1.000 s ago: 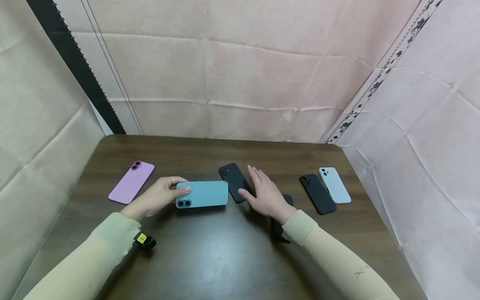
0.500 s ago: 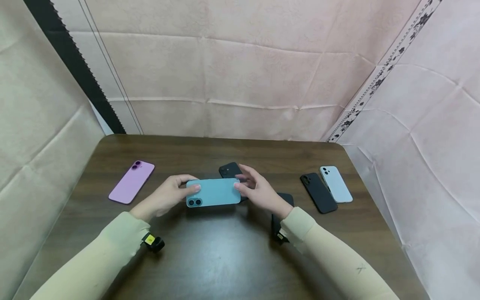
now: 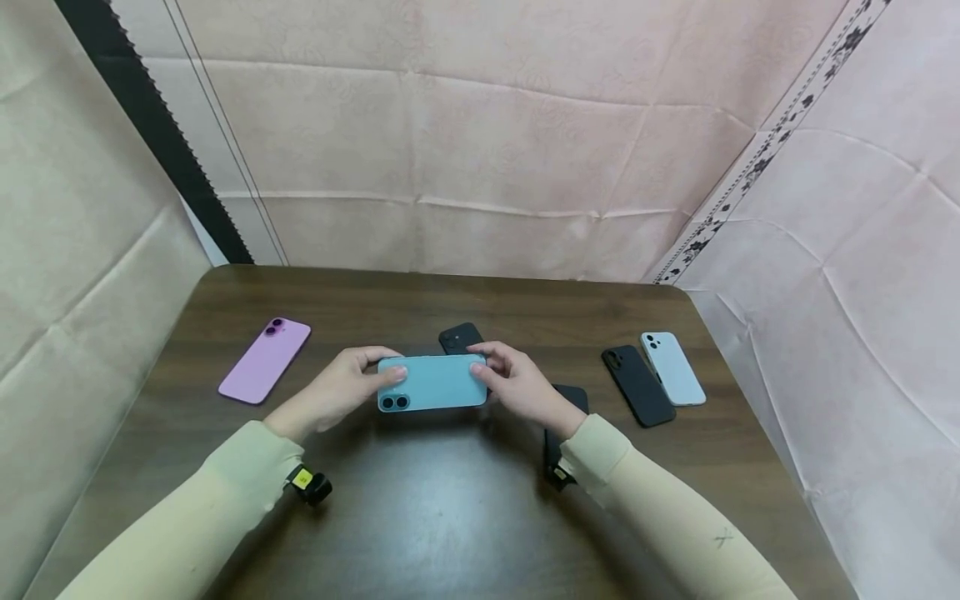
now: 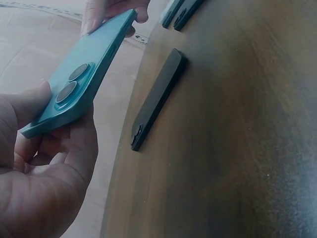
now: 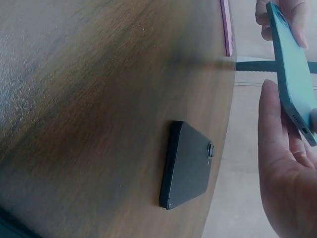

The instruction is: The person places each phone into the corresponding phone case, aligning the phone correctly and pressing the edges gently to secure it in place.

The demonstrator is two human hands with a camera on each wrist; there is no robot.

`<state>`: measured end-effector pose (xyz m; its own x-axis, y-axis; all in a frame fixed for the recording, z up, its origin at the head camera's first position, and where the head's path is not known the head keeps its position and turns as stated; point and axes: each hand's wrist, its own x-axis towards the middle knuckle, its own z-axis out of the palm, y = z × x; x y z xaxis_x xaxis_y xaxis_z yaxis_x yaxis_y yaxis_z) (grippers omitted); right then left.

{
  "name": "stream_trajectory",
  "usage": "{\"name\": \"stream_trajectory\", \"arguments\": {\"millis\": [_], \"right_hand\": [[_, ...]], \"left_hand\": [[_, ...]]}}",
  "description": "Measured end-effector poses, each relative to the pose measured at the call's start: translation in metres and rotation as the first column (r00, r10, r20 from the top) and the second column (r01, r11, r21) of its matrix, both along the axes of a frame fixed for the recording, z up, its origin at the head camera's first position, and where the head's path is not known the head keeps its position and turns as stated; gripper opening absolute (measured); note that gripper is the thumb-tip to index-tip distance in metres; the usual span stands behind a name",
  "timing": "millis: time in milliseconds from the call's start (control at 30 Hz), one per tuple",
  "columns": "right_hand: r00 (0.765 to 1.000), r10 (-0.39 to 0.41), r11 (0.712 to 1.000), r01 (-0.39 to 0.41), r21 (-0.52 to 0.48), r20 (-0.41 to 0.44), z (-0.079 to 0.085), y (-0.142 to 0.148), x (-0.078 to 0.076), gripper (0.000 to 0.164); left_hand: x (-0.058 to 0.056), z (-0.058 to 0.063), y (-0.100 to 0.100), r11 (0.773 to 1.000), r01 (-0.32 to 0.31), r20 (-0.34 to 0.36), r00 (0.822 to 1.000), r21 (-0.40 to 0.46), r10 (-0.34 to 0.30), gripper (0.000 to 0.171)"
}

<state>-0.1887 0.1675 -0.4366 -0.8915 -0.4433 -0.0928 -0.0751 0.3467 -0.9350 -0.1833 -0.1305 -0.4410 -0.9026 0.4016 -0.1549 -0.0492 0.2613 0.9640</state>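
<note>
Turquoise phone (image 3: 438, 385), fingers (image 4: 83, 144) gripping both ends

The widest open wood on the worktop (image 3: 420, 517) lies between the two sleeves, running from under the raised blue phone (image 3: 438, 387) towards the near edge. Beyond that phone, gripped at its ends by the left hand (image 3: 337, 389) and right hand (image 3: 519, 385), a dark phone (image 3: 459, 337) blocks the way to the far edge. A second dark phone (image 3: 573, 397) lies beneath the right wrist. A lane leads between it and the black phone (image 3: 637, 386) and pale phone (image 3: 672, 368) by the right edge. Towards the far left corner, the purple phone (image 3: 264, 361) obstructs; bare wood separates it from the left hand. Curtains (image 3: 487, 150) wall the far edge.
</note>
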Motion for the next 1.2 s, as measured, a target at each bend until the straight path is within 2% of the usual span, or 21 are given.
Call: {"name": "stream_trajectory", "arguments": {"millis": [167, 367, 533, 667, 733, 800, 933, 1000, 1067, 1200], "right_hand": [[1.000, 0.004, 1.000, -0.004, -0.004, -0.004, 0.000, -0.001, 0.000, 0.030], [1.000, 0.001, 1.000, -0.001, 0.005, -0.015, 0.000, -0.002, 0.001, 0.026], [1.000, -0.003, 0.998, 0.005, -0.058, 0.021, -0.001, -0.004, 0.000, 0.028], [0.995, -0.016, 0.988, 0.030, -0.149, 0.094, -0.002, -0.006, 0.000, 0.031], [0.989, -0.029, 0.976, 0.059, -0.208, 0.143, -0.002, -0.007, 0.000, 0.032], [0.979, -0.050, 0.959, 0.102, -0.266, 0.197, 0.000, -0.008, 0.002, 0.031], [0.949, -0.092, 0.913, 0.201, -0.354, 0.300, 0.005, -0.013, 0.007, 0.029], [0.938, -0.101, 0.894, 0.232, -0.383, 0.332, 0.008, -0.017, 0.009, 0.029], [0.931, -0.099, 0.876, 0.250, -0.413, 0.352, 0.008, -0.019, 0.011, 0.028], [0.924, -0.095, 0.852, 0.267, -0.450, 0.369, 0.009, -0.024, 0.014, 0.027]], "left_hand": [[0.000, 0.000, -0.001, 1.000, 0.001, 0.015, 1.000, 0.005, -0.001, 0.043], [0.000, -0.002, 0.000, 1.000, -0.013, 0.036, 0.999, 0.015, 0.012, 0.046], [0.000, -0.002, 0.003, 0.994, -0.085, 0.079, 0.994, 0.065, 0.080, 0.051], [0.000, 0.001, 0.006, 0.973, -0.156, 0.124, 0.983, 0.169, 0.136, 0.055], [0.001, 0.003, 0.007, 0.946, -0.195, 0.161, 0.974, 0.257, 0.157, 0.057], [0.002, 0.004, 0.007, 0.906, -0.224, 0.189, 0.968, 0.360, 0.164, 0.059], [0.005, 0.002, 0.010, 0.794, -0.258, 0.219, 0.963, 0.551, 0.161, 0.060], [0.007, 0.001, 0.015, 0.746, -0.272, 0.228, 0.960, 0.608, 0.165, 0.060], [0.008, 0.001, 0.020, 0.720, -0.290, 0.238, 0.955, 0.630, 0.177, 0.062], [0.010, 0.000, 0.028, 0.694, -0.319, 0.260, 0.946, 0.645, 0.193, 0.068]]}}
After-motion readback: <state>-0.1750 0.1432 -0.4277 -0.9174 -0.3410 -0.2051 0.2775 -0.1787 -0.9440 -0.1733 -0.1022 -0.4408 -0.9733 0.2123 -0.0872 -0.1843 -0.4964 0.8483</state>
